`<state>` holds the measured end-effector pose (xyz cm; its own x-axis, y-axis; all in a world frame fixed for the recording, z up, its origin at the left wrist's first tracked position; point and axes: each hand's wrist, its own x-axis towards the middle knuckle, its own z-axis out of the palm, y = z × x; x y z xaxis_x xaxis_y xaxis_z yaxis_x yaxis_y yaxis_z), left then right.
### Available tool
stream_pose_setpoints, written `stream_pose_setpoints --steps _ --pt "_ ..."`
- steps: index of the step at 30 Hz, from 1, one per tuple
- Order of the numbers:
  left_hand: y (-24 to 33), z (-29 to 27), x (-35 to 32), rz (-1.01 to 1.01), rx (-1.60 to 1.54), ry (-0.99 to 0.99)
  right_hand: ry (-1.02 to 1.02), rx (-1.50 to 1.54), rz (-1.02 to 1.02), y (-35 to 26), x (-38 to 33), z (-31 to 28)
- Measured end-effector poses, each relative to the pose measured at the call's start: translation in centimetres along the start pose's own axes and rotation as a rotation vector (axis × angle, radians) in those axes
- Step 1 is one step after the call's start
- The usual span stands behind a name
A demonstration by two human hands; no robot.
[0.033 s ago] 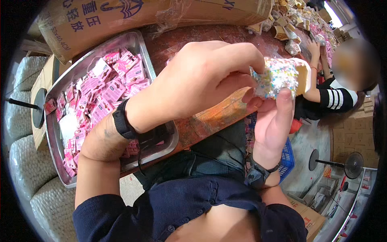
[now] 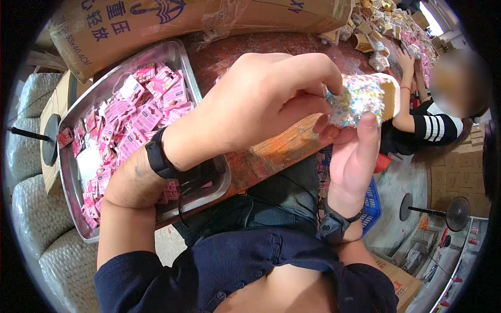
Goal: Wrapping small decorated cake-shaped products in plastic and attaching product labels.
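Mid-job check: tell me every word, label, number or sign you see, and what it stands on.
Large brown cardboard box: dark purple characters, digits and an umbrella symbol, described rather than quoted.
Pink-and-white rectangular cards in the shiny metal tray: printed, mostly too small to read.
Smaller brown cardboard carton, lower right: orange-red print, cut off, unclear.
White, colour-speckled piece at the left hand and right hand: no readable text.

Dark blue characters [image 2: 109,23], an umbrella sign [image 2: 157,9] and a slanting row of numerals stand on the long brown box [image 2: 261,21] (a few letters sit near its right end too). Print on the pink cards [image 2: 143,119] is too small to read; orange-red lettering partly shows on the lower-right carton [image 2: 399,276].
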<state>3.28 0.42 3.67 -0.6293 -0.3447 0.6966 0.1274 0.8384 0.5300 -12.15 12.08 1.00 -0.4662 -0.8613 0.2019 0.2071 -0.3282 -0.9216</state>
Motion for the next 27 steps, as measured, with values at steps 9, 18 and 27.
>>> stream_pose_setpoints --steps 9,18,27 --pt "-2.0 -0.4 0.3 -0.213 -0.26 -0.044 -0.044 -0.195 0.087 -1.2 1.2 -3.5" --pt "-4.7 -3.1 -2.0 -0.39 0.453 -0.672 -0.416 -1.038 0.515 -9.4 -0.1 -15.9" --pt "-4.6 -0.7 -3.8 -0.403 0.582 -0.759 -0.339 -1.348 -0.328 0.4 4.6 -4.3"
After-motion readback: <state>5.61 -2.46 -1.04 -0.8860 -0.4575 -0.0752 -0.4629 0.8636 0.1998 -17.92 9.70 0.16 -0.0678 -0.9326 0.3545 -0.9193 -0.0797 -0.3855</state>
